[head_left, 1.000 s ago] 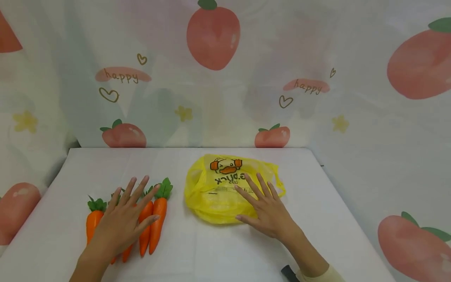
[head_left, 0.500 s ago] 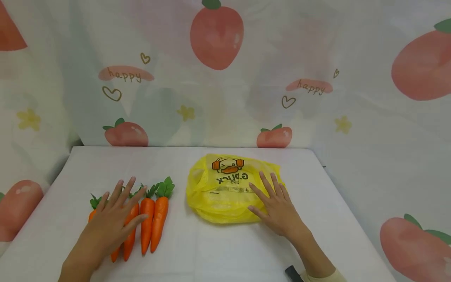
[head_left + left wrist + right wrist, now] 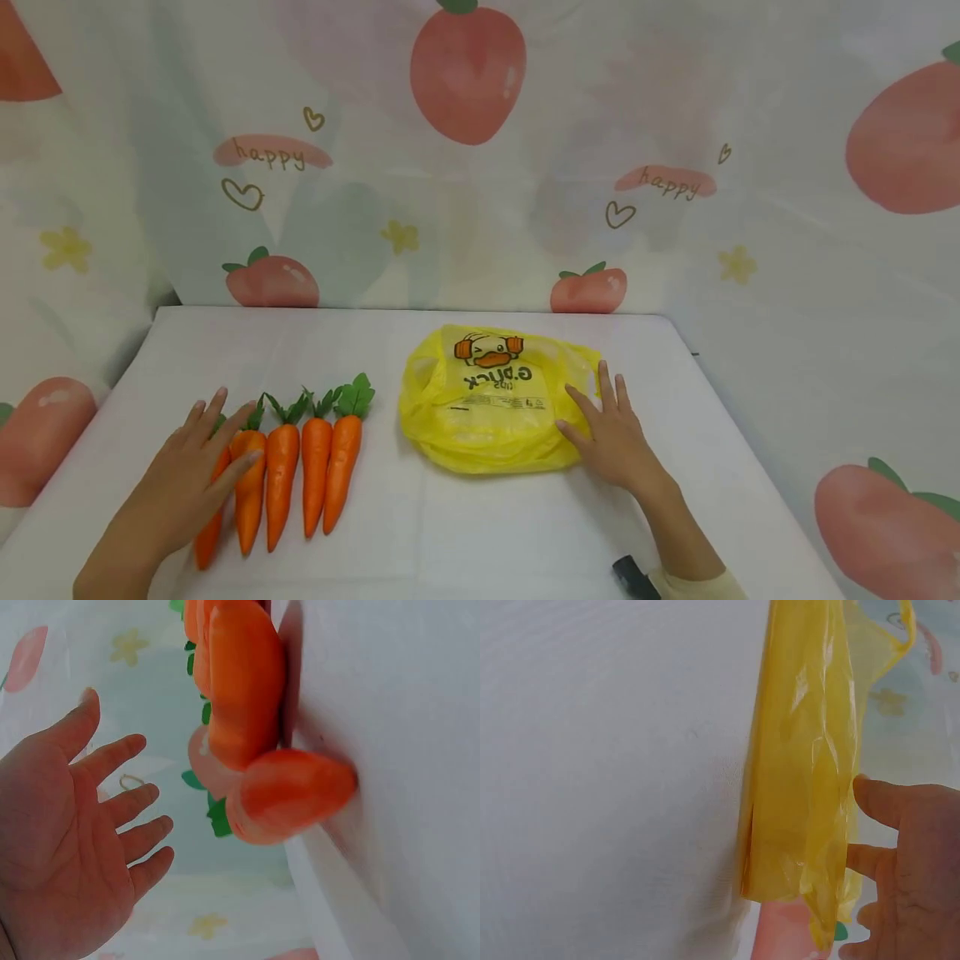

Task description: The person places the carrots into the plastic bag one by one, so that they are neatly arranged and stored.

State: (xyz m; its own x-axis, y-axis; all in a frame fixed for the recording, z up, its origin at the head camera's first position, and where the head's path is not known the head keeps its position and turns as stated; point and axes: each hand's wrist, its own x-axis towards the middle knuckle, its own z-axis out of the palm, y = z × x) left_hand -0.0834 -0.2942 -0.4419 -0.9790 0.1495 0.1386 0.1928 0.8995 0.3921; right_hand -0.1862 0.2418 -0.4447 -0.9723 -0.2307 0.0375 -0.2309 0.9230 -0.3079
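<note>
White table [image 3: 465, 533]: both hands slid outward; left hand [image 3: 176, 492] off carrots [image 3: 300, 467], right hand [image 3: 611, 433] at bag [image 3: 487, 408] edge (fingers flat, empty).

Head view overhead; wrist views seemingly table-level.

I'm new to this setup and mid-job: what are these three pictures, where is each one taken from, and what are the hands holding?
There is no machine, just a person's two bare hands. The wide picture comes from a head camera looking down at a white table. The other two come from cameras on each wrist, so they look sideways. Five toy carrots lie in a row on the left, a flat yellow plastic bag in the middle. The left hand is open over the leftmost carrots; the right hand is open at the bag's right edge. Neither grips anything.
</note>
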